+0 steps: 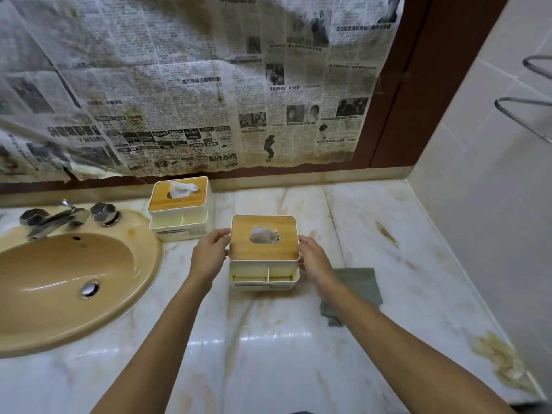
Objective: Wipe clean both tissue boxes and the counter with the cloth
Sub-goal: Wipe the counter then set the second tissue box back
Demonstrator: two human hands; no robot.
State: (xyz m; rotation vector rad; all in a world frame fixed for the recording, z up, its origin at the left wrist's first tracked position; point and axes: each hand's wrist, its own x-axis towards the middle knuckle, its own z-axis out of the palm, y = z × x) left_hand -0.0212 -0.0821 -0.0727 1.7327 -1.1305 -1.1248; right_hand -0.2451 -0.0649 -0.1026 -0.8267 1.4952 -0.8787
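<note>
A cream tissue box with a wooden lid (264, 258) stands in the middle of the marble counter (268, 348). My left hand (209, 255) grips its left side and my right hand (313, 261) grips its right side. A tissue pokes from the lid's hole. A second, matching tissue box (179, 209) stands further back, next to the sink. A grey-green cloth (358, 289) lies flat on the counter just right of the held box, partly hidden by my right forearm. Neither hand touches the cloth.
A tan sink (59, 282) with a chrome tap (56, 219) fills the left. Stained newspaper (194, 85) covers the back wall. A tiled wall (493, 204) bounds the right, with a wire rack (525, 115) on it. Yellow-brown stains (501, 360) mark the counter's right side.
</note>
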